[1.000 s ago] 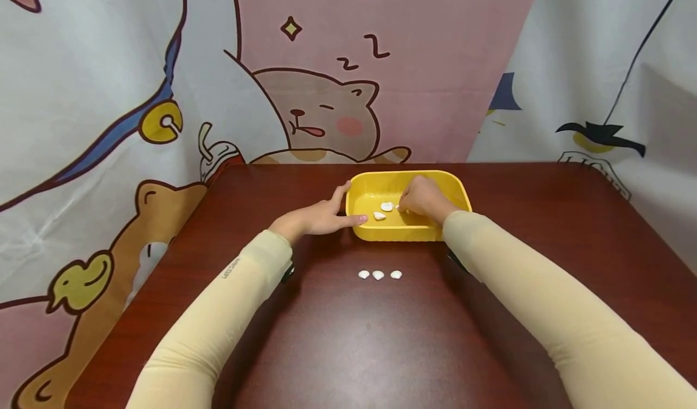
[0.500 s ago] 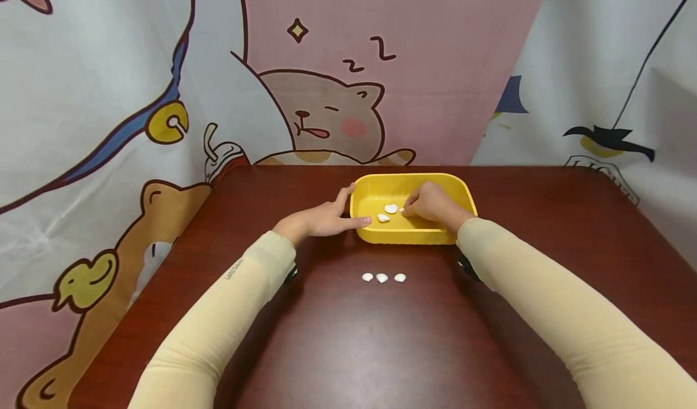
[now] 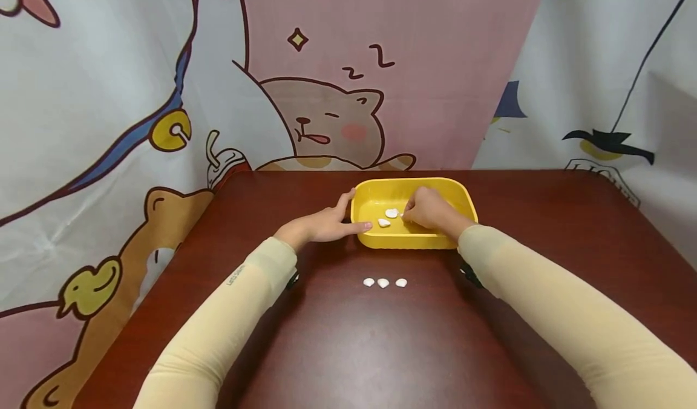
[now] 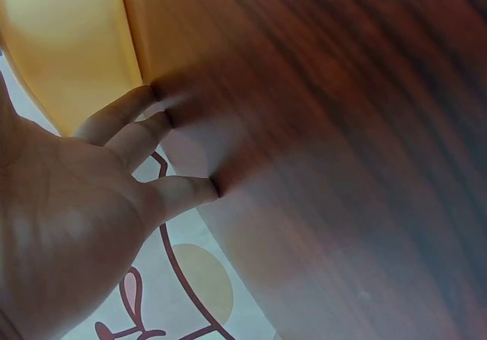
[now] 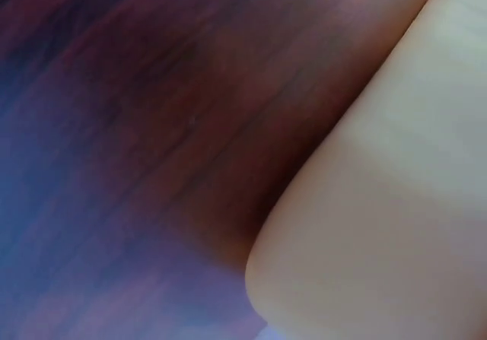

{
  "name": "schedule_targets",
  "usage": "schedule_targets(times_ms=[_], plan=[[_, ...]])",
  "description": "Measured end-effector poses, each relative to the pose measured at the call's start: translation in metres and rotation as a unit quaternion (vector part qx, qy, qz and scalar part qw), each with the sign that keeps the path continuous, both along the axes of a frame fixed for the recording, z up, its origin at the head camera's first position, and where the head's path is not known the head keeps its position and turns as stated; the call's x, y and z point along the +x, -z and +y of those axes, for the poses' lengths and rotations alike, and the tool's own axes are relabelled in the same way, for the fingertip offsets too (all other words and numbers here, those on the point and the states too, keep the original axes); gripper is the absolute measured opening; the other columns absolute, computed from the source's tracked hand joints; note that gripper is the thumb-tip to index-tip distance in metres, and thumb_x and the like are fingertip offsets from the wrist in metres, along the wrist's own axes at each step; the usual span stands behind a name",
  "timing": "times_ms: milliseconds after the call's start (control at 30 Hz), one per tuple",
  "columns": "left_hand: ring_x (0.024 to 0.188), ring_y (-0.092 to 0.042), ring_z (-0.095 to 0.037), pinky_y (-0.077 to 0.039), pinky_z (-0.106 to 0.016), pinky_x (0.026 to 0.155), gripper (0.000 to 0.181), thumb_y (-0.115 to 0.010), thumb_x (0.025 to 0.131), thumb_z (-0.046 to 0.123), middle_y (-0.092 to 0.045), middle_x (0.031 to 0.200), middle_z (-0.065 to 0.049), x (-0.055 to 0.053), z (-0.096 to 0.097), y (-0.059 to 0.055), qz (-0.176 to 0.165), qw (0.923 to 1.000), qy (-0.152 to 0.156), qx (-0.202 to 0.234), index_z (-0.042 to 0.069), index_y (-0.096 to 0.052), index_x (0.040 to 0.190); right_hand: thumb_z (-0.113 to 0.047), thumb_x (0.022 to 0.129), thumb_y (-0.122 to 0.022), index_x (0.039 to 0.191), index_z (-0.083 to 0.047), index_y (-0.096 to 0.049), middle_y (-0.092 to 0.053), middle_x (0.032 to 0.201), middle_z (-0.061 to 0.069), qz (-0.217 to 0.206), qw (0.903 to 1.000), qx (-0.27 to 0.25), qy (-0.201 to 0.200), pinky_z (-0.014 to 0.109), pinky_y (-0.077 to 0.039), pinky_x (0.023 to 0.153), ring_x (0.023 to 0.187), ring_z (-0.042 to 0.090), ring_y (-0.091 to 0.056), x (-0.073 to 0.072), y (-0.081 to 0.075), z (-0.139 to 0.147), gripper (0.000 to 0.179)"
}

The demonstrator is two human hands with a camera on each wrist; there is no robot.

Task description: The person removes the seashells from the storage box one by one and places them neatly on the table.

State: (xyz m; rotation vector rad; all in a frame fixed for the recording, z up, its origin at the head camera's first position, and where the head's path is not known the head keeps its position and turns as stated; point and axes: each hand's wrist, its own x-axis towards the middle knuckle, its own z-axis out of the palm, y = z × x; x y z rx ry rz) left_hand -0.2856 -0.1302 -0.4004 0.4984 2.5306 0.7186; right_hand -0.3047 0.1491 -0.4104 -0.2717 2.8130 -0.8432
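Observation:
A yellow plastic basin [image 3: 408, 242] stands towards the back of the table. Spread around its left end is my left hand [image 3: 323, 224], thumb on the near rim. In the left wrist view, fingertips of the left hand [image 4: 84, 180] touch the tabletop beside the yellow wall. Inside the basin, my right hand [image 3: 428, 209] pinches a small white seashell [image 3: 402, 215], mostly hidden by its fingers. Two white seashells, one farther back [image 3: 391, 213] and one nearer [image 3: 383, 222], lie left of that hand on the basin floor.
Three white seashells form a row on the table before the basin: left [image 3: 368, 282], middle [image 3: 383, 283], right [image 3: 401, 283]. The dark red-brown table [image 3: 348, 348] meets a cartoon-printed cloth [image 3: 435, 94] behind. A pale blurred surface [image 5: 380, 226] fills the right wrist view's right side.
The right hand has shifted slightly within the basin, its fingertips staying near the same spot. The head view has moved a little. The left hand and the row of shells keep their places.

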Motion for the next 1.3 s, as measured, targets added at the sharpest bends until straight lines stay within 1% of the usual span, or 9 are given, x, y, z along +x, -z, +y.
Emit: schedule_targets(times_ms=[133, 267, 367, 467, 600, 700, 867, 1067, 1300], plan=[[0.163, -0.03, -0.036, -0.028, -0.056, 0.131, 0.118, -0.056, 0.088, 0.087, -0.026, 0.176, -0.019, 0.002, 0.0, 0.005, 0.002, 1.0, 0.0, 0.003, 0.034, 0.01, 0.17, -0.015, 0.092, -0.077, 0.091, -0.003, -0.08, -0.066, 0.074, 0.002, 0.004, 1.0, 0.003, 0.004, 0.025, -0.042, 0.059, 0.066, 0.016, -0.053, 0.005, -0.001, 0.001, 0.013], [0.162, -0.031, -0.036, -0.029, -0.057, 0.131, 0.118, -0.057, 0.089, 0.087, -0.028, 0.175, -0.019, 0.002, -0.001, 0.004, 0.006, 1.0, 0.0, 0.006, 0.032, 0.009, 0.17, -0.016, 0.091, -0.078, 0.093, -0.003, -0.08, -0.073, 0.083, 0.006, 0.043, 0.9988, 0.011, -0.022, 0.026, -0.045, 0.063, 0.072, 0.017, -0.057, 0.016, -0.014, 0.003, 0.014], [0.162, -0.032, -0.036, -0.029, -0.057, 0.131, 0.118, -0.057, 0.088, 0.087, -0.028, 0.175, -0.02, 0.001, -0.002, 0.003, 0.006, 1.0, 0.001, 0.006, 0.032, 0.009, 0.17, -0.015, 0.091, -0.077, 0.094, -0.002, -0.079, -0.071, 0.081, 0.006, 0.073, 0.996, 0.013, -0.05, 0.027, -0.044, 0.065, 0.071, 0.016, -0.056, 0.032, -0.029, 0.005, 0.014], [0.162, -0.031, -0.036, -0.029, -0.058, 0.13, 0.119, -0.057, 0.088, 0.087, -0.027, 0.175, -0.019, 0.0, -0.003, 0.004, 0.004, 1.0, 0.0, 0.005, 0.034, 0.011, 0.17, -0.016, 0.092, -0.078, 0.095, -0.001, -0.077, -0.063, 0.073, 0.003, 0.088, 0.9938, 0.015, -0.067, 0.028, -0.042, 0.063, 0.065, 0.015, -0.051, 0.051, -0.044, 0.008, 0.015], [0.162, -0.031, -0.036, -0.029, -0.058, 0.131, 0.119, -0.057, 0.088, 0.087, -0.028, 0.175, -0.019, 0.0, -0.003, 0.005, 0.006, 0.9999, 0.0, 0.009, 0.034, 0.011, 0.17, -0.017, 0.092, -0.079, 0.096, -0.003, -0.077, -0.058, 0.07, 0.002, 0.114, 0.991, 0.025, -0.064, 0.03, -0.042, 0.061, 0.063, 0.015, -0.05, 0.072, -0.06, 0.016, 0.015], [0.162, -0.032, -0.036, -0.029, -0.058, 0.13, 0.12, -0.058, 0.088, 0.087, -0.028, 0.175, -0.019, 0.0, -0.003, 0.005, 0.008, 0.9999, 0.002, 0.013, 0.035, 0.011, 0.17, -0.018, 0.092, -0.08, 0.094, -0.006, -0.077, -0.059, 0.071, 0.002, 0.129, 0.9893, 0.023, -0.064, 0.029, -0.041, 0.06, 0.066, 0.016, -0.051, 0.085, -0.065, 0.022, 0.012], [0.162, -0.032, -0.036, -0.029, -0.06, 0.13, 0.12, -0.059, 0.087, 0.087, -0.029, 0.174, -0.019, 0.0, -0.004, 0.003, 0.006, 0.9998, -0.004, 0.016, 0.035, 0.011, 0.17, -0.018, 0.091, -0.083, 0.092, -0.009, -0.076, -0.055, 0.069, -0.001, 0.13, 0.9878, 0.013, -0.085, 0.025, -0.038, 0.059, 0.066, 0.015, -0.049, 0.106, -0.063, 0.03, 0.011], [0.16, -0.036, -0.034, -0.031, -0.059, 0.129, 0.12, -0.061, 0.087, 0.084, -0.037, 0.171, -0.017, 0.0, -0.003, 0.002, 0.008, 0.9997, -0.004, 0.025, 0.034, 0.009, 0.17, -0.015, 0.09, -0.083, 0.09, -0.013, -0.076, -0.053, 0.068, -0.005, 0.143, 0.9843, 0.009, -0.103, 0.023, -0.038, 0.057, 0.064, 0.011, -0.047, 0.13, -0.05, 0.04, 0.007], [0.16, -0.037, -0.033, -0.03, -0.057, 0.13, 0.119, -0.062, 0.088, 0.083, -0.041, 0.169, -0.017, -0.002, -0.002, 0.004, 0.009, 0.9997, -0.001, 0.024, 0.034, 0.009, 0.17, -0.015, 0.09, -0.085, 0.089, -0.015, -0.076, -0.053, 0.07, -0.006, 0.12, 0.9879, 0.012, -0.097, 0.022, -0.038, 0.058, 0.065, 0.008, -0.047, 0.141, -0.028, 0.052, 0.009]])
